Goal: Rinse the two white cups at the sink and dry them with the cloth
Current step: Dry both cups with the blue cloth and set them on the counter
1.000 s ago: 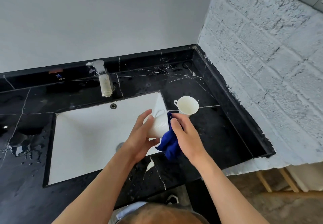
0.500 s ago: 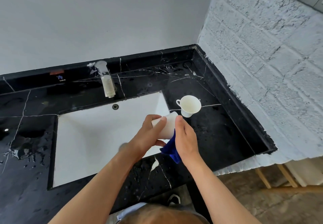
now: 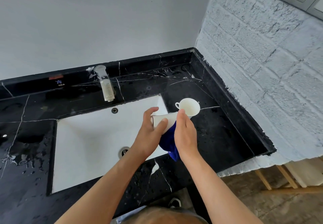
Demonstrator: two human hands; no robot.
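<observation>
My left hand (image 3: 150, 132) grips a white cup (image 3: 163, 120) lying on its side above the right end of the white sink (image 3: 90, 141). My right hand (image 3: 186, 134) presses a dark blue cloth (image 3: 168, 140) against the cup's mouth end; the cloth hangs down between my hands. The second white cup (image 3: 189, 107) stands upright on the black marble counter (image 3: 218, 132) just beyond my right fingertips, handle to the left. The held cup's opening and handle are hidden by cloth and hand.
A steel faucet (image 3: 105, 85) rises behind the basin, with no water running. Water drops lie on the counter left of the sink. A white brick wall (image 3: 262, 66) closes the right side. The counter's front edge ends near wooden legs (image 3: 265, 180).
The held cup has turned from upright in my left palm to lying on its side, base to the left. Both hands have shifted slightly toward the standing cup.
</observation>
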